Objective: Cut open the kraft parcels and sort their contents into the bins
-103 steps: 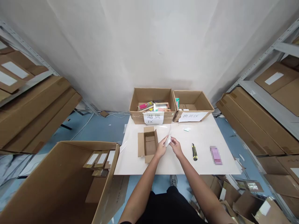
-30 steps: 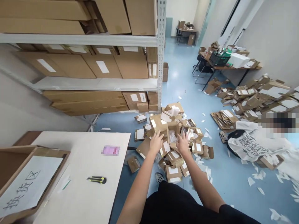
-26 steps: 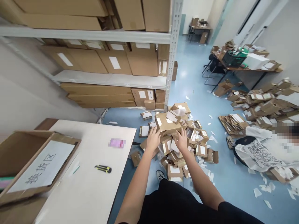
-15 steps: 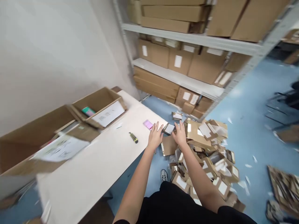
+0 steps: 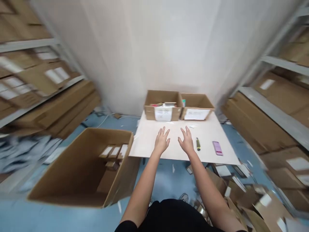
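Note:
My left hand point(image 5: 161, 140) and my right hand point(image 5: 186, 141) hover side by side over the white table point(image 5: 149, 145), fingers spread, holding nothing. A black-and-yellow utility knife point(image 5: 197, 143) lies just right of my right hand, and a pink phone point(image 5: 217, 148) lies further right. Two open cardboard boxes with paper labels stand at the table's far edge: the left box point(image 5: 163, 103) holds several items, the right box point(image 5: 197, 108) shows a green item at its left wall. The picture is blurred by head motion.
A large open carton point(image 5: 82, 167) with a few small parcels inside stands on the blue floor to the left. Small cardboard parcels point(image 5: 241, 190) litter the floor at lower right. Shelves with brown cartons point(image 5: 263, 125) line both sides.
The view has swung from the parcel pile on the floor back to the table. Both hands left the pile empty and now hover over the table. The small open box seen earlier is gone from the table.

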Demonstrator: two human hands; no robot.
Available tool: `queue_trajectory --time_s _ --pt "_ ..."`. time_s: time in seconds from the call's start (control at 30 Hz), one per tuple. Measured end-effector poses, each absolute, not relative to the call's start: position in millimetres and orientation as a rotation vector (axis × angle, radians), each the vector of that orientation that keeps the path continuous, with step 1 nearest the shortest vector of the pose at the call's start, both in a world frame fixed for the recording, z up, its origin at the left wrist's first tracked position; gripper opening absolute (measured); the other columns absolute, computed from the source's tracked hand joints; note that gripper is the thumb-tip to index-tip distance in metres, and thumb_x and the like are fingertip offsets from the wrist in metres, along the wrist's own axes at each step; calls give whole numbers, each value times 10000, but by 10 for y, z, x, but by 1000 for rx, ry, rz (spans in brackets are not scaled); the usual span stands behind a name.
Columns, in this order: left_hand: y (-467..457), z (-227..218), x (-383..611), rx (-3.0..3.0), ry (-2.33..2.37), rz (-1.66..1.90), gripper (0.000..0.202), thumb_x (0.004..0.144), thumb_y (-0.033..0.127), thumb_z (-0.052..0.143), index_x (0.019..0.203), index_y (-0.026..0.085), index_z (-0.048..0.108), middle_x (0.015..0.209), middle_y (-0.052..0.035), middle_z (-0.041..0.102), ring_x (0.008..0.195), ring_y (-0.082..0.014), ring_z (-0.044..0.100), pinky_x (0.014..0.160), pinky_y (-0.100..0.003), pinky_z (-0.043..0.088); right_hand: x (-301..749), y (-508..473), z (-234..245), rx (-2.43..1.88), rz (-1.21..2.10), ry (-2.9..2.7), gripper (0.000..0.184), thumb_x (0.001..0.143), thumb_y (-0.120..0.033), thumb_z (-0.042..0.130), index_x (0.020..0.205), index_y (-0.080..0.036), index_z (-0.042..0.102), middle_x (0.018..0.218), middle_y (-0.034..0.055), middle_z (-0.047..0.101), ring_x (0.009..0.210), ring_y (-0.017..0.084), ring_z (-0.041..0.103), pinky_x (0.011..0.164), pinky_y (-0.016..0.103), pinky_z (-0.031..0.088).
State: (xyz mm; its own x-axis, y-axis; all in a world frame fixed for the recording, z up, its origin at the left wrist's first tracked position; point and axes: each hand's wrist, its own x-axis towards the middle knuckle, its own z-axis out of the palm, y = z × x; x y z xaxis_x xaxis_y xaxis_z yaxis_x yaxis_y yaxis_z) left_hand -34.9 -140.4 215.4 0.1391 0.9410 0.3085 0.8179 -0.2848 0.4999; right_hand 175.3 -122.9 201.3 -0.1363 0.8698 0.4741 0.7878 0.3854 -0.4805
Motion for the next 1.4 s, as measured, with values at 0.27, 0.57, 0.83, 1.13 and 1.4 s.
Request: queue_trajectory --time_s 0.27,0.57,0.83,1.13,1.4 --pt "-2449 1899 -2954 1739 2281 871 604 940 241 623 1532 232 503 1705 -119 324 1564 -360 302 1259 -528 339 -942 -1312 1796 -1018 434 -2294 654 925 -249 599 1565 -242 462 1727 119 226 1571 353 259 1234 606 344" --pt "-3411 1843 -4504 1187 2695 959 574 969 301 605 1532 261 504 1699 -91 335 1541 -347 343 1258 -521 365 -2795 -1521 1724 -661 619 -2587 661 938 -245 586 1583 -250 441 1739 97 191 1590 338 211 1261 580 303" --pt "-3369 1400 -4891 894 2729 863 581 963 290 605 1534 249 501 1703 -100 322 1545 -342 338 1249 -525 376 -3722 -1102 1262 -531 744 -2745 655 940 -245 572 1582 -221 443 1731 117 208 1584 361 204 1257 595 297" --pt "-2476 688 -5529 781 2651 723 623 949 294 631 1552 250 480 1718 -98 289 1532 -354 357 1231 -502 395 -4750 -160 610 -474 835 -2886 656 938 -252 582 1576 -195 441 1721 138 220 1573 358 224 1253 567 308" --pt "-1958 -897 -5827 552 2373 587 746 922 319 678 1608 250 393 1738 -126 237 1537 -384 355 1225 -487 381 -5188 268 -791 -620 809 -3209 643 940 -214 575 1567 -176 442 1674 165 319 1476 340 398 1173 480 421"
